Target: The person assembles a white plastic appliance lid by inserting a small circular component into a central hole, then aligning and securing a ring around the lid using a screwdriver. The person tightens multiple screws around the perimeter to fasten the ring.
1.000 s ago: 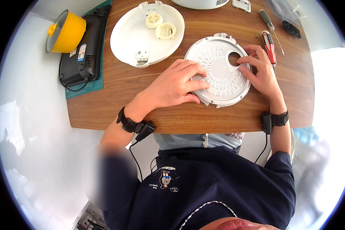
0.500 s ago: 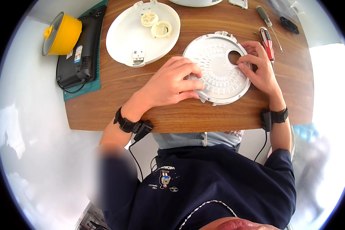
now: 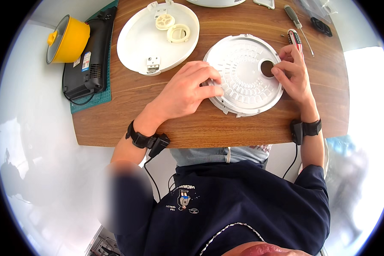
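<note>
A round white ribbed plastic plate (image 3: 243, 77) with a round hole near its right side lies flat on the wooden table (image 3: 192, 123). My left hand (image 3: 187, 91) grips its left rim, fingers curled over the edge. My right hand (image 3: 292, 74) holds the right rim, fingertips beside the hole. Both wrists wear black bands with cables.
A larger white round cover (image 3: 155, 36) holding two small ring parts lies at the back left. A black device (image 3: 89, 55) and a yellow pot (image 3: 68, 38) sit on a green mat at the left edge. Screwdrivers (image 3: 298, 27) lie at the back right.
The plate and both hands sit slightly differently in view as the head shifted; my left fingers have slid a little along the left rim. Both hands keep their hold.
</note>
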The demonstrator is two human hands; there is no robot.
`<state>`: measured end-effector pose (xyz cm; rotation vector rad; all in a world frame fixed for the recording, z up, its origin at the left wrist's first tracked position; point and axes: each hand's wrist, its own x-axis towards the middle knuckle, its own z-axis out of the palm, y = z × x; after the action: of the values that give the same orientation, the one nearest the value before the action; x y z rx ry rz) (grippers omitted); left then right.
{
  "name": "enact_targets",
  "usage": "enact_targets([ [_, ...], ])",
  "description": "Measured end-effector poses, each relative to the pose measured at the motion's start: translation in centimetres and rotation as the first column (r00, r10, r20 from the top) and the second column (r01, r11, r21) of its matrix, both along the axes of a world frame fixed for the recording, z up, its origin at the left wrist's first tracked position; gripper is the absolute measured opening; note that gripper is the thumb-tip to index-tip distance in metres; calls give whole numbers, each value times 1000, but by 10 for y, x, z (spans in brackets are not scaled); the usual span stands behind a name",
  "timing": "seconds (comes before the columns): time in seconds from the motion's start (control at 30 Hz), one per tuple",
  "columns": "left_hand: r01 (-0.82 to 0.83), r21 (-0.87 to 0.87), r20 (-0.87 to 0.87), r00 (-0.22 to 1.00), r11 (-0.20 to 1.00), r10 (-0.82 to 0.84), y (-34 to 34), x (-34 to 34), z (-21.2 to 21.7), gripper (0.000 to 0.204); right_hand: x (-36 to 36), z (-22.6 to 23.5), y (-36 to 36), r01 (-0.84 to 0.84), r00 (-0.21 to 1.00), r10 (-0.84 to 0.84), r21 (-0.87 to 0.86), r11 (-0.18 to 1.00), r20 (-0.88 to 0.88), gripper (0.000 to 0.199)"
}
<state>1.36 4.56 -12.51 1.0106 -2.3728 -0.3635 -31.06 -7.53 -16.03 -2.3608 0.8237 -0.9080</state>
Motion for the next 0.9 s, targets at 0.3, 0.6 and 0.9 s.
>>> enact_targets([
  [0.3,-78,106,-51,995,991,84,-2,1,-3,31,-8,2,0,-87,994,94,147,985,-46,15],
  [0.6,-96,132,-55,993,987,104,-3,2,-5,29,-8,9,2,-133,986,147,171,976,-73,16],
  [0.9,-118,162,-56,990,980,128,-3,1,-1,22,-12,2,1,-191,978,204,249,949,-28,13],
])
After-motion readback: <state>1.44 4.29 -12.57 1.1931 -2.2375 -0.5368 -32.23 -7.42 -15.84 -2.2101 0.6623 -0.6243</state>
